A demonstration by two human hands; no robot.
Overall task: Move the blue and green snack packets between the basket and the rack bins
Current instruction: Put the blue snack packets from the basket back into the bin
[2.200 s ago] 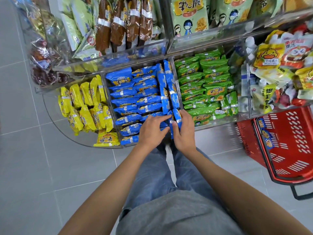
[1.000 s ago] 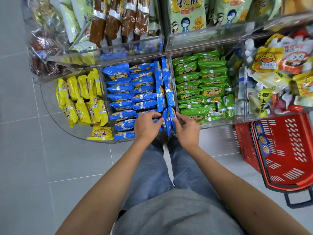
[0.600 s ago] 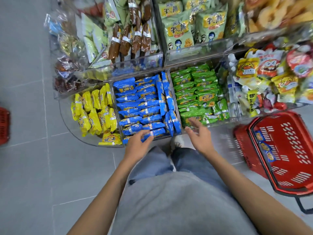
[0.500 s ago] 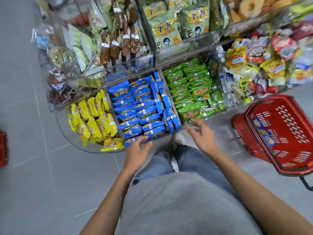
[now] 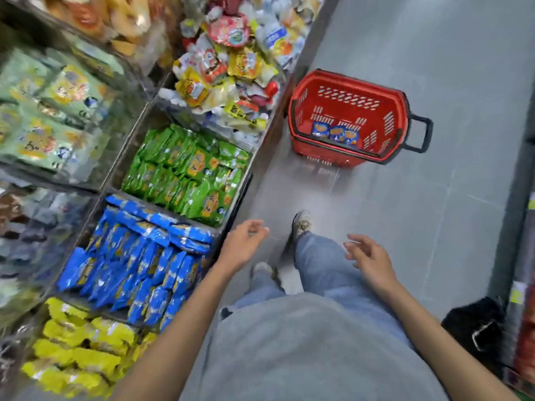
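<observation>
Blue snack packets (image 5: pixel 139 256) fill a clear rack bin at lower left. Beyond it, green snack packets (image 5: pixel 188 172) fill the neighbouring bin. A red basket (image 5: pixel 393 123) stands on the floor further ahead, with a few blue packets (image 5: pixel 335 133) lying in its bottom. My left hand (image 5: pixel 244 244) hovers just off the front corner of the blue bin, fingers apart and empty. My right hand (image 5: pixel 370 256) hangs over my right leg, also open and empty. Both hands are well short of the basket.
Yellow packets (image 5: pixel 78 348) fill the bin nearest me. Mixed colourful packets (image 5: pixel 228 73) heap in the bin beside the basket. Upper shelves hold pale green bags (image 5: pixel 37 111). A black bag (image 5: pixel 477 325) sits at the right, beside another shelf's edge. Grey tiled floor (image 5: pixel 434 212) runs ahead.
Both hands have left the blue packets and pulled back from the bin, empty. The view has swung right, so the rack now runs along the left and the basket lies ahead.
</observation>
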